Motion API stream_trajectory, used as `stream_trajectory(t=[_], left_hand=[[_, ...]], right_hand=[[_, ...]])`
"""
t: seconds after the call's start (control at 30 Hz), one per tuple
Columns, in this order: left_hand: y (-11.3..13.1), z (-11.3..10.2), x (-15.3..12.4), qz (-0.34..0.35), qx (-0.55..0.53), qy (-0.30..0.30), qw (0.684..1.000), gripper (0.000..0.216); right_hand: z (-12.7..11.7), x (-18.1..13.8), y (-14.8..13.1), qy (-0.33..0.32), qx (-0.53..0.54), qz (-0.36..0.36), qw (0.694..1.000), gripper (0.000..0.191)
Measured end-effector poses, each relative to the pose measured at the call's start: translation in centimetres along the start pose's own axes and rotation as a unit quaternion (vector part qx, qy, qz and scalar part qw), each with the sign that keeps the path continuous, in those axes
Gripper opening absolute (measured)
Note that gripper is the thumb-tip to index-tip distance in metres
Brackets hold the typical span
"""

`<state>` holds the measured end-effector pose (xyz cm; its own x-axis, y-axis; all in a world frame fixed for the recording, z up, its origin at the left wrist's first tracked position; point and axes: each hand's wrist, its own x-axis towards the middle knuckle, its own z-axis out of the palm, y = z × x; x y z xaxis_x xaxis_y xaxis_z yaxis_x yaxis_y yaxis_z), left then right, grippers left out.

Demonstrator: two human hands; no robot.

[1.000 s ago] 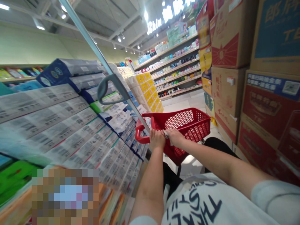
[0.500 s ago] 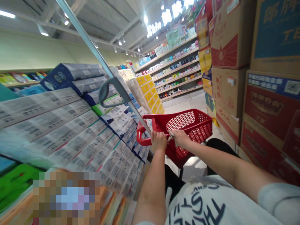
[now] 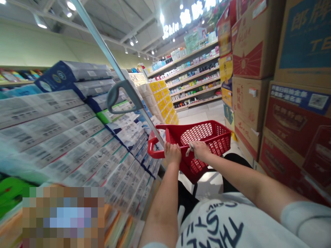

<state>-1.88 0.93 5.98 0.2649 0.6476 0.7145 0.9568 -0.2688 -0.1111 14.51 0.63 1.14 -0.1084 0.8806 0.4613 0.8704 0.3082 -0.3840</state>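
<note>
My left hand (image 3: 172, 154) is curled tight over the near rim of the red basket (image 3: 207, 136), fingers wrapped down around the edge. My right hand (image 3: 201, 150) sits just beside it on the same rim, also closed, with a small pale crumpled scrap (image 3: 190, 148) pinched against its fingers. The basket stretches away ahead of both hands. A grey pole (image 3: 124, 91) rises up and away from my left hand, past stacked packs (image 3: 64, 137). Beyond my right hand stand cardboard cartons (image 3: 258, 51).
</note>
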Motion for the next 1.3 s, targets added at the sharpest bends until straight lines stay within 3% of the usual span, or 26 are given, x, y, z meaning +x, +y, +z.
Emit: stream_trajectory(t=[0.07, 0.2, 0.33, 0.43, 0.6, 0.7, 0.87, 1.0, 1.1, 1.2, 1.3], left_hand=[[0.0, 0.1, 0.1, -0.003, -0.005, -0.004, 1.0, 0.037], [-0.1, 0.3, 0.1, 0.004, 0.018, -0.002, 1.0, 0.039], [-0.2, 0.2, 0.0, 0.005, 0.026, -0.01, 1.0, 0.038], [-0.1, 0.2, 0.1, -0.003, 0.008, -0.001, 1.0, 0.037], [0.2, -0.2, 0.2, 0.0, -0.029, -0.013, 0.999, 0.033], [0.1, -0.2, 0.0, 0.001, -0.023, -0.019, 1.0, 0.035], [0.1, -0.1, 0.0, 0.007, 0.033, -0.004, 0.999, 0.038], [0.1, -0.2, 0.1, 0.006, 0.029, -0.007, 1.0, 0.037], [0.1, -0.2, 0.1, -0.002, 0.012, -0.01, 1.0, 0.038], [0.1, 0.0, 0.0, -0.008, -0.003, -0.006, 1.0, 0.038], [0.3, 0.0, 0.2, -0.018, -0.011, -0.012, 1.0, 0.037]], right_hand=[[0.1, 0.3, -1.2, 0.0, 0.002, -0.012, 1.0, 0.034], [0.3, 0.7, -2.7, -0.003, 0.052, -0.102, 0.993, 0.044], [-0.2, 0.2, -1.2, -0.001, 0.047, -0.056, 0.997, 0.042], [-0.4, 0.2, -1.6, 0.011, 0.027, 0.001, 1.0, 0.035], [0.0, 0.8, -4.1, 0.02, 0.064, -0.059, 0.996, 0.034], [-0.3, 0.6, -3.1, 0.006, 0.048, -0.068, 0.997, 0.035], [-0.9, 0.1, -2.6, 0.0, 0.005, -0.014, 1.0, 0.033], [-0.5, 0.3, -3.2, 0.008, 0.008, -0.053, 0.999, 0.036], [-0.4, -0.1, -1.1, 0.001, -0.004, -0.087, 0.996, 0.041], [-0.6, -0.6, 1.0, 0.0, -0.031, -0.053, 0.998, 0.042], [-0.3, -0.4, 0.2, 0.006, -0.038, -0.028, 0.999, 0.041]])
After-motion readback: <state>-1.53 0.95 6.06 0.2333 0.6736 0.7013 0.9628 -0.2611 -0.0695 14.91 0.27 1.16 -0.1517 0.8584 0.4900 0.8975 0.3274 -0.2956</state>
